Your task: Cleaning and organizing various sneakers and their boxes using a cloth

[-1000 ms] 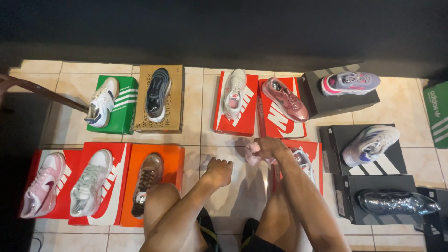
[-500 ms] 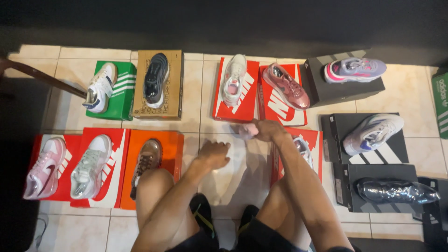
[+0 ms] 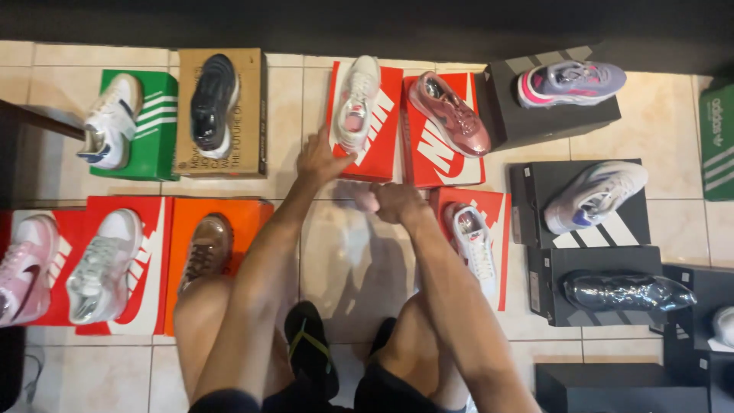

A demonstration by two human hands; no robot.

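My left hand (image 3: 319,159) reaches forward with its fingers spread. The fingertips touch the near edge of a red shoebox (image 3: 382,130) and the heel of the white sneaker (image 3: 356,101) lying on it. My right hand (image 3: 391,202) hovers curled over the floor tiles just behind that box. A small pale thing (image 3: 356,196) shows at its fingers, too blurred to make out. Close to the right of this hand, a white sneaker (image 3: 474,246) lies on another red box (image 3: 498,210). My bare knees and a black flip-flop (image 3: 310,348) are at the bottom.
Shoeboxes with a shoe on each ring the tiles: a green one (image 3: 157,126), a brown one (image 3: 243,115), a red one with a pink sneaker (image 3: 451,113), black ones (image 3: 535,115) at right, and an orange one (image 3: 245,222) and red ones (image 3: 149,218) at left.
Both hands have moved forward, away from my knees. The left hand went from the bare tiles up to the red box with the white sneaker.
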